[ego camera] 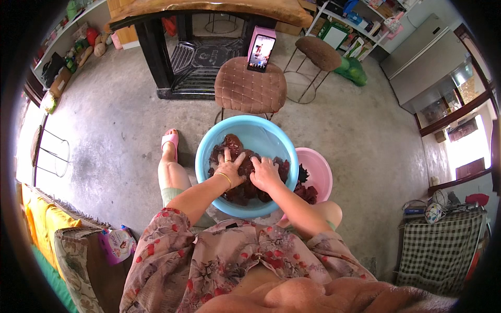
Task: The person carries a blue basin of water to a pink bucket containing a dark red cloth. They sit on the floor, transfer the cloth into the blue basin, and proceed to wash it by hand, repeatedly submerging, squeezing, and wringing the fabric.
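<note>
A light-blue plastic basin (201,184) stands before me with water and a heap of wet, dark red-brown cloth (231,144) in it. Parts of the cloth bulge up glossy above the water. My left hand (231,170), with a gold-coloured ring and bracelet, rests on the heap with its fingers spread. Beside it my right hand (267,174) presses on the cloth, thumb apart from the slightly bent fingers. Partly behind the blue basin is a pink basin (323,172) holding dark red cloth (307,193) and a black piece (302,173).
A padded brown stool (250,88) beyond the basin bears a propped smartphone (259,53) with its screen lit. Behind are a wooden-topped black table (154,58) and a second stool (319,51). A patterned sofa arm (78,254) is at left, a checked cloth (438,250) at right.
</note>
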